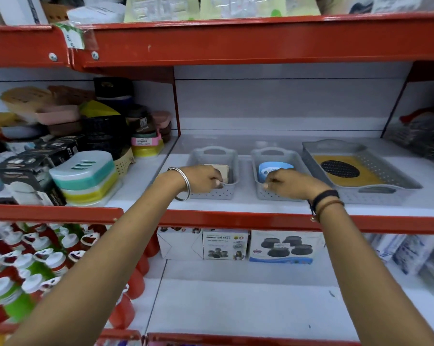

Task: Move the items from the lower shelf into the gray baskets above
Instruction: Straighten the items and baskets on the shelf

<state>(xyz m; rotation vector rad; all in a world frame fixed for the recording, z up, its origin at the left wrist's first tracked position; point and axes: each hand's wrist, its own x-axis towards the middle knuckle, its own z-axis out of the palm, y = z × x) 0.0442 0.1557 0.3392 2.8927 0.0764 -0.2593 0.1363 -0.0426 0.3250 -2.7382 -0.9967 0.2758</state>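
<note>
Three gray baskets stand on the middle shelf. My left hand (203, 178) reaches into the left basket (212, 193), fingers closed on a beige flat item (222, 169) inside it. My right hand (289, 182) is at the front of the middle basket (273, 194), fingers pinched at a round blue item (271, 168) that stands in it. The wide right basket (375, 193) holds a yellow pad with a black round patch (339, 168). On the lower shelf, boxes of vibration pads (226, 244) and a box picturing black feet (283, 247) stand at the back.
Red shelf edges (236, 218) cross in front of my forearms. Soap dishes and black boxes (86, 176) crowd the middle shelf at left. Red, green and white bottles (23, 268) fill the lower left. Packets (410, 253) hang at lower right.
</note>
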